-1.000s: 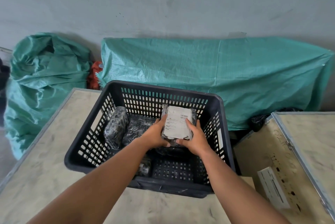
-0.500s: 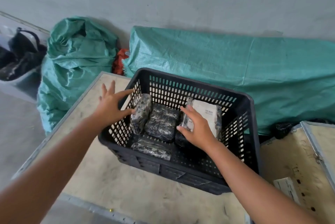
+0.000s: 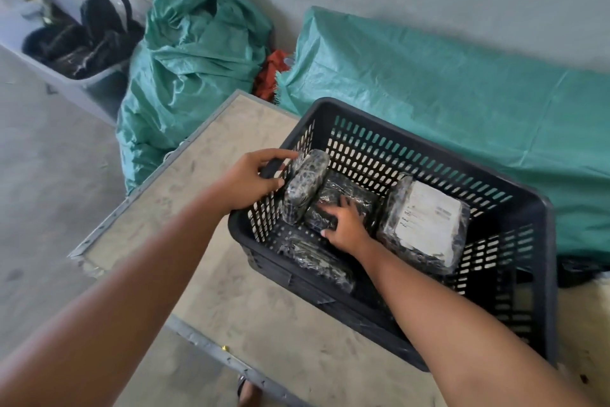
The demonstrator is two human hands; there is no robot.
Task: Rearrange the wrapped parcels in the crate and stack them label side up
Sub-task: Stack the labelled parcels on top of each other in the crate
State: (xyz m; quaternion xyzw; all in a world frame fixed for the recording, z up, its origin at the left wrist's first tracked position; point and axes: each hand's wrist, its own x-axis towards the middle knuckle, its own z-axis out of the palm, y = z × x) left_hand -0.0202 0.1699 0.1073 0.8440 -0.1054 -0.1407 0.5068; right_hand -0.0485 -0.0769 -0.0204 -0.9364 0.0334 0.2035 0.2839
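A dark slotted plastic crate (image 3: 515, 198) stands on a wooden tabletop. Inside it on the right lies a wrapped parcel (image 3: 425, 222) with its white label facing up. A dark wrapped parcel (image 3: 305, 189) stands on edge against the crate's left wall. Another dark parcel (image 3: 343, 198) lies flat in the middle, and one more (image 3: 313, 258) lies along the near wall. My left hand (image 3: 254, 175) is curled over the crate's left rim, holding it. My right hand (image 3: 345, 225) is down inside, fingers pressed on the middle parcel.
The tabletop (image 3: 211, 182) has a metal edge, with floor beyond on the left. Green tarp bundles (image 3: 194, 53) and a long tarp-covered shape (image 3: 445, 86) lie behind the crate. A grey tub with dark bags (image 3: 76, 40) sits far left.
The labelled parcel was let go on the right side of the crate. My left hand came onto the crate's left rim and my right hand shifted left onto the middle parcel. The view swung left.
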